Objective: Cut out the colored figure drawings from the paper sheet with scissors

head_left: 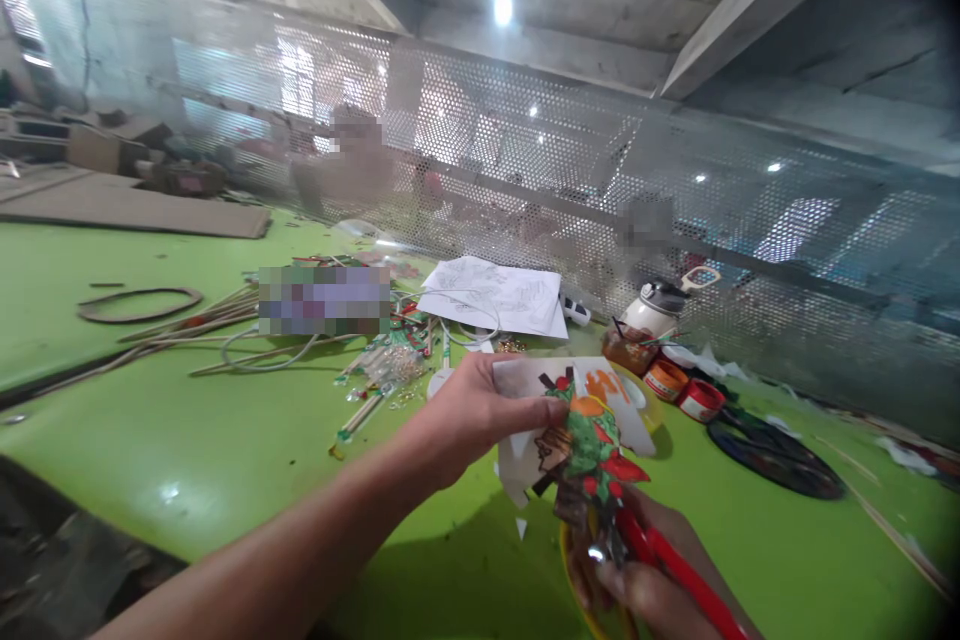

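Observation:
My left hand (480, 410) pinches a painted cutout (589, 440) with its thumb on top. Green, red, orange and brown shapes cover the piece, with pale sheet around its left and upper edges. Just below it, my right hand (660, 570) is closed around red-handled scissors (686, 575). The scissors' metal part meets the cutout's lower end, and the blades are mostly hidden. A small white scrap (521, 528) lies on the green table below the left hand.
Behind the hands are drawing sheets (499, 295), beads (394, 365) and thin sticks (217, 310). On the right stand a kettle (656, 305), an orange paint jar (665, 380), a red jar (702, 400) and a dark palette (776, 455). A perforated screen (510, 140) closes off the back.

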The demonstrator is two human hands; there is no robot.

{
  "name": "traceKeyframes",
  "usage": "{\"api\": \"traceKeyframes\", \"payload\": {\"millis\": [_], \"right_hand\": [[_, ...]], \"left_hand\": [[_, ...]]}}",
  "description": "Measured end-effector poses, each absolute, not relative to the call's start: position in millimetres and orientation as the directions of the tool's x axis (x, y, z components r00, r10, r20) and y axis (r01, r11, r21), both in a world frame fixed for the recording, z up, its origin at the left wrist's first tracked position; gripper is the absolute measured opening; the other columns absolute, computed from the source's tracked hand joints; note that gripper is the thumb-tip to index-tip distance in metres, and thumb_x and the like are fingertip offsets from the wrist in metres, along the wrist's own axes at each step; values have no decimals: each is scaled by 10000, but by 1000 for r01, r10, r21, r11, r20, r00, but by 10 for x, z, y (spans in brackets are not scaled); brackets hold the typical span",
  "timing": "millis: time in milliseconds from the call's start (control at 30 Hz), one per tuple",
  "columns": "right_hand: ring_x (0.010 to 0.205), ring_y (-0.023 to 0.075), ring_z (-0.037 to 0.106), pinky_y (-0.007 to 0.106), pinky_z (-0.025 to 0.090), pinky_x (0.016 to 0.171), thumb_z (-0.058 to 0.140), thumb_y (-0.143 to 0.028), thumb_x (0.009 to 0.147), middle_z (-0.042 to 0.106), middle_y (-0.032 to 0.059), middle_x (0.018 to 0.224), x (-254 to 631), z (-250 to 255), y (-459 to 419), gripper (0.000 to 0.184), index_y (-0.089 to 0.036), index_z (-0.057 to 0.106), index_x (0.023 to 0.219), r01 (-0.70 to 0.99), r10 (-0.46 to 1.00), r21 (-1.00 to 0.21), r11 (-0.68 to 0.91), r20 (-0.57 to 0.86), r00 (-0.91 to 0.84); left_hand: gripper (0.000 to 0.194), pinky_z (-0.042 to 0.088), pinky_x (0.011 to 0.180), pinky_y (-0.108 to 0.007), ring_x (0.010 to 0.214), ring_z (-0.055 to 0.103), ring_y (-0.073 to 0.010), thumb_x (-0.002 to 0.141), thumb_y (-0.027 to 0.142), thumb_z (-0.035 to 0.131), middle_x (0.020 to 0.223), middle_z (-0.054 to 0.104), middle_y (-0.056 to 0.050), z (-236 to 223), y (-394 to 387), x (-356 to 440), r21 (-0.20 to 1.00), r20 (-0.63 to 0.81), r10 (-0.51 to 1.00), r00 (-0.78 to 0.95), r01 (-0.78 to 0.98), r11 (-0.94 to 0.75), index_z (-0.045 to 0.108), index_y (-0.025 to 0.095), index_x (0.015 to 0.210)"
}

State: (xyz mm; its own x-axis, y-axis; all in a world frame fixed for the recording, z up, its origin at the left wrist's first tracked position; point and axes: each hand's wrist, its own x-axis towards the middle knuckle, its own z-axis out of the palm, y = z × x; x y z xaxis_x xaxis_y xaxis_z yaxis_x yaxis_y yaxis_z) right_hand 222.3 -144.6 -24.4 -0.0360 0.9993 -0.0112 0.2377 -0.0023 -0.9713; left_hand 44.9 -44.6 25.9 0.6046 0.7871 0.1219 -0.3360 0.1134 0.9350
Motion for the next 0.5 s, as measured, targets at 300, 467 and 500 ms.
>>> {"api": "traceKeyframes", "payload": {"millis": [300,467,500], "right_hand": [[468,145,526,269,449,468,752,-476,697,607,21,522,2199,-246,-1463,329,-184,621,620,122,1000,-992,13,15,15],[397,126,471,271,436,421,808,-501,579,515,-28,454,2187,-396,-1326,378,-215,565,538,-17,999,-999,-34,-34,-9],[379,122,456,271,428,409,812,-514,558,497,-35,439,2192,-415,-1307,397,-220,549,515,-18,1000,-999,-28,-28,-13]], "left_hand": [[255,484,580,-251,578,620,-127,583,246,843,692,703,-52,229,-512,524,913,95,825,557,-380,151,693,124,749],[314,489,583,-260,600,634,-145,552,225,867,723,711,-75,211,-559,591,857,60,840,540,-459,234,675,114,774],[327,499,600,-271,618,644,-156,546,217,870,742,716,-85,206,-570,603,838,53,840,540,-481,257,675,112,786]]}}
